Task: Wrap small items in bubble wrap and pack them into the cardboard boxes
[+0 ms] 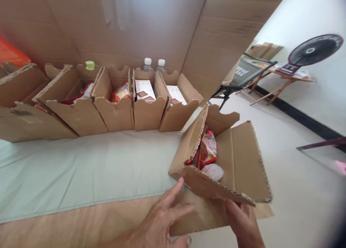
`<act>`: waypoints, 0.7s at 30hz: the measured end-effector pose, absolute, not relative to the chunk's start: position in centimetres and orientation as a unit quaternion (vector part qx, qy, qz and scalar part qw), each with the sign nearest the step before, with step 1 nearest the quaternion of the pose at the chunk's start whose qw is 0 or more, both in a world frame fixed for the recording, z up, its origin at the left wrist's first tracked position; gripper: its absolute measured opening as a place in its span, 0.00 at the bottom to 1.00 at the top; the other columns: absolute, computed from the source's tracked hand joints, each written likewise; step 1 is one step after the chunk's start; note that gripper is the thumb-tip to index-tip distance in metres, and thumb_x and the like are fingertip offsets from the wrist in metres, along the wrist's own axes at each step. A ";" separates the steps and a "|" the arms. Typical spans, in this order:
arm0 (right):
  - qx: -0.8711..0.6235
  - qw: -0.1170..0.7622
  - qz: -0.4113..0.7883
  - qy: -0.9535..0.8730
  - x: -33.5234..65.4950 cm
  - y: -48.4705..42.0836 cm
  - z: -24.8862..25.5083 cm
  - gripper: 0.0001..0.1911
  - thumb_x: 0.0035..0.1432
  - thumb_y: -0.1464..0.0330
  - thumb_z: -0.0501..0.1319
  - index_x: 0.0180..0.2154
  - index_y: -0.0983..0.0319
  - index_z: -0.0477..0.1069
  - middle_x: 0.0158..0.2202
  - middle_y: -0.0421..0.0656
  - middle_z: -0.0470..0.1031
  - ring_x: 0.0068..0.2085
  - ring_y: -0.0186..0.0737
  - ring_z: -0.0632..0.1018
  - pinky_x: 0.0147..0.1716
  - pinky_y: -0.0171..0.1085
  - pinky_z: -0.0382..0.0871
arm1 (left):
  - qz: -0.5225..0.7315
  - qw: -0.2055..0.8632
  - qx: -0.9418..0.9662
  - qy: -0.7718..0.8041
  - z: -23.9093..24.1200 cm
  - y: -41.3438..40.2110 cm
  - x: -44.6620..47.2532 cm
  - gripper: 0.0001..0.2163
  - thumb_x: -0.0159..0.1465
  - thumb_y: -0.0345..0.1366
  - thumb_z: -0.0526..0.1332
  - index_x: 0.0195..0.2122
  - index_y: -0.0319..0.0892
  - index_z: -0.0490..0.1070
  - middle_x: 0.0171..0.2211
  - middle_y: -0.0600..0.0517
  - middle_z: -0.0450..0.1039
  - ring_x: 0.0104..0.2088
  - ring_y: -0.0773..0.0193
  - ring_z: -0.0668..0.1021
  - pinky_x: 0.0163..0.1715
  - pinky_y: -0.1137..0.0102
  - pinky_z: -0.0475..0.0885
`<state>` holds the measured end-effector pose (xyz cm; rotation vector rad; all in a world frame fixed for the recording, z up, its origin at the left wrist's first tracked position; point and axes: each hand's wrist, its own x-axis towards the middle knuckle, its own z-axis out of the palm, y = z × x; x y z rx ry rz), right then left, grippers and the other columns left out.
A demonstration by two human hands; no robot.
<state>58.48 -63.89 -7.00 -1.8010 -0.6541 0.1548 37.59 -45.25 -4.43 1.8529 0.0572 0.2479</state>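
Note:
A cardboard box [245, 158] with an open top stands tilted at the table's right end. Inside it lie a red-and-white food packet [209, 147] and a clear, crumpled plastic-wrapped item [213, 172]. My right hand [244, 219] grips the box's lower near edge, its fingertips partly hidden beneath the cardboard. My left hand [164, 215] has its fingers spread, with the index fingertip at the box's lower left corner; whether it touches is hard to tell. Nothing is held in that hand.
Several open cardboard bins [147, 114] stand in a row along the back, holding packets, white boxes [144, 89] and capped bottles [147, 64]. A tall cardboard panel [108, 31] rises behind them. Pale green cloth [89, 168] covers the table. Beyond are a folding chair [240, 75] and a fan [315, 51].

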 end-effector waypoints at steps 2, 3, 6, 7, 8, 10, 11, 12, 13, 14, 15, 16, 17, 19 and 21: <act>-0.773 0.564 0.095 -0.276 57.0 -63.8 -6.9 0.19 0.56 0.52 0.70 0.44 0.57 0.79 0.39 0.48 0.84 0.45 0.56 0.83 0.44 0.49 0.80 | 0.080 0.604 0.793 0.025 -3.4 -44.7 38.1 0.32 0.51 0.26 0.64 0.60 0.47 0.75 0.76 0.47 0.42 0.72 0.39 0.60 0.65 0.44 0.65; -0.783 0.552 0.095 -0.270 56.5 -63.4 -6.8 0.22 0.53 0.52 0.72 0.46 0.58 0.79 0.40 0.49 0.84 0.47 0.57 0.83 0.46 0.50 0.79 | 0.071 0.608 0.791 0.026 -2.9 -44.5 38.4 0.32 0.52 0.26 0.64 0.60 0.47 0.76 0.76 0.47 0.42 0.72 0.39 0.61 0.65 0.45 0.66; -0.816 0.515 0.058 -0.256 56.5 -61.4 -5.9 0.26 0.50 0.52 0.74 0.47 0.59 0.78 0.43 0.51 0.83 0.49 0.57 0.82 0.50 0.51 0.77 | 0.066 0.606 0.793 0.023 -2.2 -44.1 38.9 0.31 0.52 0.26 0.64 0.60 0.45 0.76 0.76 0.45 0.41 0.71 0.39 0.62 0.65 0.46 0.67; -0.817 0.514 0.052 -0.256 56.9 -60.7 -5.5 0.26 0.51 0.52 0.73 0.47 0.59 0.77 0.44 0.51 0.83 0.49 0.57 0.82 0.50 0.51 0.77 | 0.072 0.598 0.798 0.026 -2.2 -44.0 39.0 0.32 0.52 0.26 0.64 0.61 0.44 0.75 0.76 0.44 0.41 0.72 0.39 0.61 0.65 0.46 0.66; -0.812 0.521 0.049 -0.257 57.5 -60.2 -5.3 0.26 0.52 0.52 0.73 0.48 0.59 0.77 0.44 0.51 0.83 0.48 0.56 0.82 0.50 0.50 0.77 | 0.079 0.587 0.805 0.036 -2.4 -43.7 38.9 0.31 0.53 0.27 0.64 0.61 0.44 0.75 0.76 0.43 0.42 0.72 0.39 0.60 0.66 0.46 0.66; -0.796 0.546 0.052 -0.257 59.2 -59.4 -4.8 0.26 0.55 0.52 0.71 0.50 0.59 0.75 0.45 0.50 0.82 0.48 0.53 0.81 0.49 0.49 0.77 | 0.097 0.556 0.822 0.074 -3.1 -42.7 38.5 0.29 0.55 0.27 0.64 0.61 0.44 0.75 0.76 0.41 0.47 0.71 0.40 0.62 0.65 0.45 0.67; -0.786 0.559 0.054 -0.256 60.3 -59.2 -4.7 0.26 0.56 0.52 0.70 0.51 0.59 0.74 0.46 0.50 0.82 0.49 0.52 0.81 0.49 0.48 0.77 | 0.110 0.537 0.831 0.096 -3.6 -42.1 38.1 0.27 0.57 0.28 0.63 0.60 0.44 0.75 0.75 0.40 0.50 0.70 0.41 0.64 0.64 0.45 0.68; -0.777 0.572 0.059 -0.257 61.4 -59.0 -4.5 0.26 0.57 0.51 0.70 0.51 0.59 0.73 0.47 0.49 0.82 0.49 0.51 0.81 0.50 0.48 0.77 | 0.129 0.516 0.839 0.116 -4.1 -41.5 37.6 0.26 0.58 0.28 0.62 0.59 0.43 0.76 0.74 0.39 0.54 0.70 0.41 0.66 0.63 0.45 0.70; -0.768 0.580 0.068 -0.262 62.7 -58.8 -4.2 0.26 0.57 0.51 0.69 0.51 0.59 0.73 0.48 0.49 0.82 0.50 0.51 0.81 0.51 0.48 0.76 | 0.150 0.495 0.846 0.129 -4.8 -40.9 37.1 0.24 0.59 0.28 0.61 0.58 0.43 0.76 0.72 0.38 0.57 0.69 0.42 0.68 0.62 0.45 0.71; -0.761 0.585 0.080 -0.270 64.0 -58.6 -4.0 0.26 0.57 0.52 0.70 0.51 0.59 0.73 0.50 0.49 0.81 0.52 0.52 0.80 0.53 0.49 0.75 | 0.174 0.472 0.854 0.135 -5.4 -40.3 36.7 0.23 0.60 0.28 0.60 0.57 0.42 0.76 0.71 0.37 0.60 0.68 0.42 0.69 0.62 0.45 0.72; -0.754 0.587 0.095 -0.279 65.4 -58.2 -3.7 0.26 0.56 0.52 0.71 0.51 0.58 0.73 0.52 0.48 0.81 0.54 0.52 0.79 0.56 0.50 0.74 | 0.199 0.449 0.860 0.134 -6.0 -39.9 36.3 0.21 0.61 0.27 0.59 0.56 0.42 0.77 0.69 0.37 0.63 0.68 0.43 0.69 0.61 0.45 0.72; -0.749 0.587 0.110 -0.287 66.8 -57.8 -3.4 0.27 0.54 0.52 0.71 0.51 0.57 0.73 0.53 0.47 0.80 0.56 0.53 0.78 0.58 0.51 0.72 | 0.221 0.429 0.866 0.133 -6.5 -39.6 36.0 0.20 0.62 0.27 0.59 0.54 0.42 0.77 0.68 0.37 0.65 0.68 0.43 0.69 0.61 0.45 0.72; -0.745 0.586 0.125 -0.293 68.2 -57.4 -3.2 0.27 0.53 0.52 0.72 0.51 0.56 0.74 0.55 0.46 0.80 0.57 0.53 0.78 0.60 0.52 0.71 | 0.238 0.412 0.870 0.130 -6.9 -39.5 35.8 0.19 0.62 0.27 0.59 0.54 0.42 0.77 0.67 0.37 0.66 0.67 0.44 0.70 0.61 0.46 0.73; -0.738 0.587 0.145 -0.299 70.9 -56.2 -2.8 0.28 0.49 0.52 0.74 0.50 0.55 0.74 0.56 0.45 0.79 0.58 0.54 0.77 0.61 0.53 0.70 | 0.253 0.391 0.876 0.126 -7.5 -39.6 35.6 0.19 0.62 0.26 0.59 0.53 0.44 0.76 0.67 0.39 0.67 0.67 0.46 0.71 0.61 0.47 0.74; -0.733 0.592 0.150 -0.300 73.4 -55.0 -2.6 0.30 0.45 0.51 0.75 0.48 0.55 0.75 0.55 0.45 0.80 0.57 0.54 0.78 0.61 0.54 0.70 | 0.257 0.381 0.880 0.122 -7.7 -39.9 35.8 0.20 0.61 0.25 0.59 0.53 0.45 0.76 0.67 0.40 0.67 0.67 0.46 0.70 0.61 0.47 0.74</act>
